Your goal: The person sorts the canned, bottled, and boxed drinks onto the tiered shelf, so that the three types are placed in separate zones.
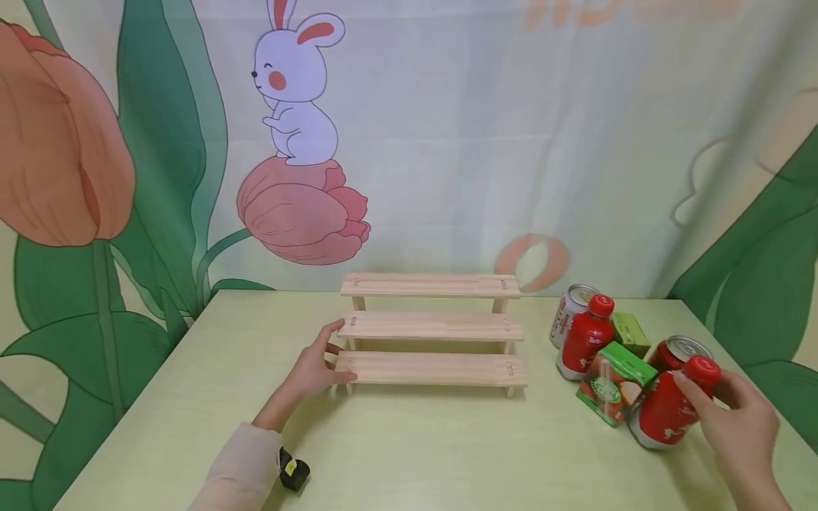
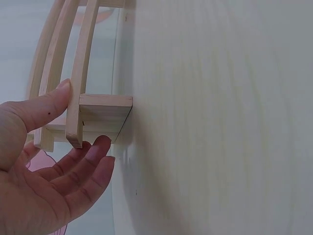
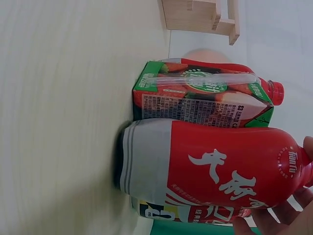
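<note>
A three-tier wooden shelf stands at the middle of the table. My left hand holds its left end, the thumb against a board and the fingers curled round the end in the left wrist view. On the right, my right hand grips a red bottle with a white base near its neck. The bottle is nearly upright, its base close over the table in the right wrist view. Beside it stands a juice carton with a straw on its side. A dark red can shows behind the held bottle.
Another red bottle, a white can and a green box stand close together behind the carton. A small black object is by the left sleeve. A printed curtain with a rabbit hangs behind the table.
</note>
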The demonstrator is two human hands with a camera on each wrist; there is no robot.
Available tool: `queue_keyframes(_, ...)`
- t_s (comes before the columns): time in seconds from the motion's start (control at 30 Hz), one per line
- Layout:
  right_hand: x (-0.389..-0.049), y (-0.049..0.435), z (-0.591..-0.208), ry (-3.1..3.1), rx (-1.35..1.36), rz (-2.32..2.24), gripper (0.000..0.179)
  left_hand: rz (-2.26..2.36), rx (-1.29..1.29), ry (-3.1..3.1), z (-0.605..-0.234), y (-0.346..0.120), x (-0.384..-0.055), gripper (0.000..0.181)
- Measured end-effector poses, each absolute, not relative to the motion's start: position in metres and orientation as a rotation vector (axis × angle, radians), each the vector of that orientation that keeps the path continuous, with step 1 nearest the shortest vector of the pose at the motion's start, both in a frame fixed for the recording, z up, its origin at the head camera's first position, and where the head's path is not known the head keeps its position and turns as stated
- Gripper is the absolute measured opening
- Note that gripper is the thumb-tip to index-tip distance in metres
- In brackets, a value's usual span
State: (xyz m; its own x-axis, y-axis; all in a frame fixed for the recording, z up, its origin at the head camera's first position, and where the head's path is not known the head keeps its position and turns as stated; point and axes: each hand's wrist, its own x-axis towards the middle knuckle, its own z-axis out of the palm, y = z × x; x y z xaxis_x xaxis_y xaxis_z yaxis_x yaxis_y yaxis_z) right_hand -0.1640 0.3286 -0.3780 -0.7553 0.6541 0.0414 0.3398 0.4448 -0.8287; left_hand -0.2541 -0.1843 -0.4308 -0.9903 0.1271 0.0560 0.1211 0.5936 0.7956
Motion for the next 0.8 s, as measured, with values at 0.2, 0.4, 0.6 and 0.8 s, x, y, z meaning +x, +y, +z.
queue_keyframes(0.2, -0.162, 0.329, -0.378, -2.316, -0.86, 1.233, 0.063, 1.413, 0.225, 2.789, -0.432, -0.183, -0.254, 0.092)
queue_keyframes(0.4, -0.158, 0.329, -0.372, -2.319, -0.844, 1.221, 0.061, 1.415, 0.223, 2.785, -0.429, -0.183, -0.254, 0.092)
queue_keyframes(0.6, -0.154, 0.329, -0.359, -2.35, -0.814, 1.185, 0.059, 1.404, 0.225, 2.791, -0.428, -0.183, -0.254, 0.092)
queue_keyframes(0.8, -0.147, 0.327, -0.349, -2.371, -0.807, 1.174, 0.059, 1.395, 0.211, 2.791, -0.429, -0.182, -0.253, 0.092)
